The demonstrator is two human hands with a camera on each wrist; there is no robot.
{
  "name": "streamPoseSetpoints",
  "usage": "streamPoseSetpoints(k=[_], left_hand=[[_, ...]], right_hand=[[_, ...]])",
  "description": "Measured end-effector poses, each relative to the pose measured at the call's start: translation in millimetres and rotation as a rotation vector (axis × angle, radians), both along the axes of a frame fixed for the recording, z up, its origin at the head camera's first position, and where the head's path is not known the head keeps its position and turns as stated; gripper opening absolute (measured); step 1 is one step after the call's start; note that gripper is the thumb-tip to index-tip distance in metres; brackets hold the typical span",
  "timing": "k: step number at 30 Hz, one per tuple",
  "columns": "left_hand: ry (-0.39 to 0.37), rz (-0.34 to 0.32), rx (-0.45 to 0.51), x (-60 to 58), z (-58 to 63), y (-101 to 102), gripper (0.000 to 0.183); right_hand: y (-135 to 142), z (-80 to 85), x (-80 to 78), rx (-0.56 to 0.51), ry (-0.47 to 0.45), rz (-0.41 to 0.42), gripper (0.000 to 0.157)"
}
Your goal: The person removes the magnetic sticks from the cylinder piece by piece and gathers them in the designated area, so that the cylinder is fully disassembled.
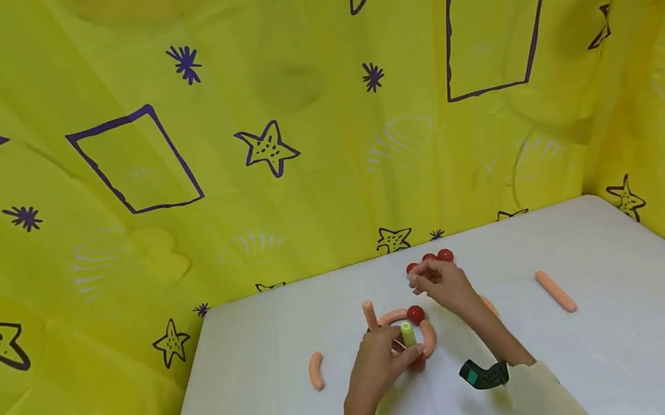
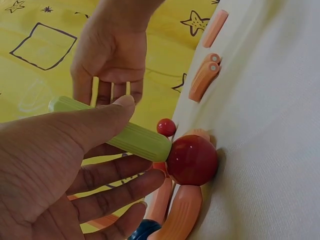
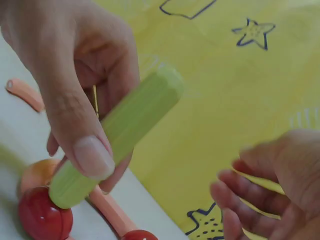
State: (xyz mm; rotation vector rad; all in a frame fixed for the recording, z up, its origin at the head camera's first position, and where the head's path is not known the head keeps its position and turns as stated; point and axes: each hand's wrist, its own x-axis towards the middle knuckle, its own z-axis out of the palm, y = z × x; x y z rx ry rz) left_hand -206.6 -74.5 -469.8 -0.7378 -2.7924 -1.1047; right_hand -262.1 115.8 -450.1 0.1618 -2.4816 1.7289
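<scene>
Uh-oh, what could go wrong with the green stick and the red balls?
The ridged light-green rod the left hand pinches might tip if it isn't firmly joined to the shiny red ball under it. The three round red balls near the right hand might roll away if bumped.

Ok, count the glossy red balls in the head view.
5 glossy red balls: three by the right hand; one between two curved orange sticks; one against the ridged green stick in the left hand. Hands may hide more.
</scene>
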Motion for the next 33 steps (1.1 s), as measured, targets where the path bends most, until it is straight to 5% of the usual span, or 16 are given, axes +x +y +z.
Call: streamPoseSetpoints(k=[8,14,26,33], left_hand=[[-0.017,0.007,0.008,-0.7,-1.1,1,0.026],[-0.053,0.021,-0.020,0.9,-5.3,1,0.022],[-0.013,-0.014,-0.084,-3.5,-15.9,-1,0.021],[-0.058,-0.004,-0.103,-0.6,-18.4,0,0.022]], right_hand=[[3,5.8,26.9,0.071,0.125,0.350,0.016],[8,-5.3,34.5,0.042,0.207,0.517,0.017],[-1,-13.3,42.2,0.049,0.284,0.552,0.026],[-2,-22.6,41.8,0.098,0.282,0.558,0.016]])
